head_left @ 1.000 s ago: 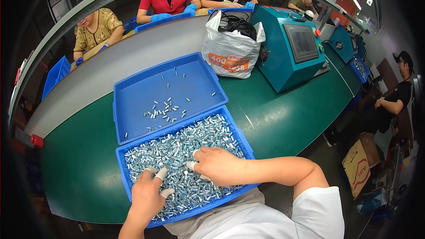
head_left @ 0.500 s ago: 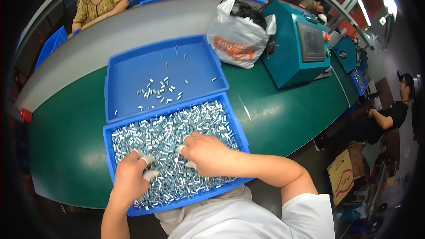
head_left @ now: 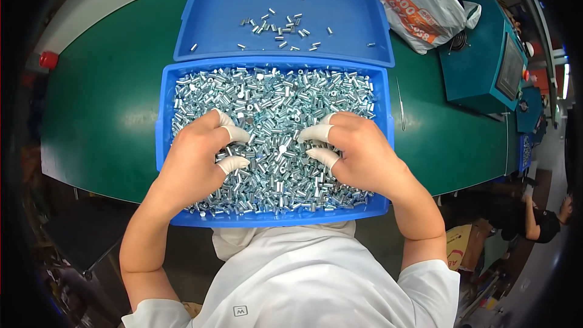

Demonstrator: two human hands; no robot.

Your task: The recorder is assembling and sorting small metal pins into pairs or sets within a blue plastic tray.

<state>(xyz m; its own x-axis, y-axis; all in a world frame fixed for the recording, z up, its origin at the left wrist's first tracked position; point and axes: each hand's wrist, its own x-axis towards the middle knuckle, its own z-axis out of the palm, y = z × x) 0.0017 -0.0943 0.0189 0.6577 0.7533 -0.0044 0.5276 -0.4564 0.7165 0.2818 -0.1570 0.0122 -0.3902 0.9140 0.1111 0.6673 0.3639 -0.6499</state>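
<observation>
Both hands sit palm-down in the near blue plastic tray [head_left: 163,146], on a heap of small shiny silver metal cylinders [head_left: 273,94]. The left hand [head_left: 191,164] and right hand [head_left: 358,155] face each other, white-capped fingertips [head_left: 234,135] loosely spread, pinching nothing I can make out. The loose pieces between them lie at every angle, equally near both hands. Beyond, the far blue tray [head_left: 200,30] holds a few scattered ones.

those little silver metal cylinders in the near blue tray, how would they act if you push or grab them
The metal cylinders look round and smooth, so loose ones would probably roll or slide, like the stray ones in the far tray. Piled deep in the near tray, they likely shift around the left hand and right hand. Shiny plating suggests they are slippery; the white finger covers may help grip.
</observation>
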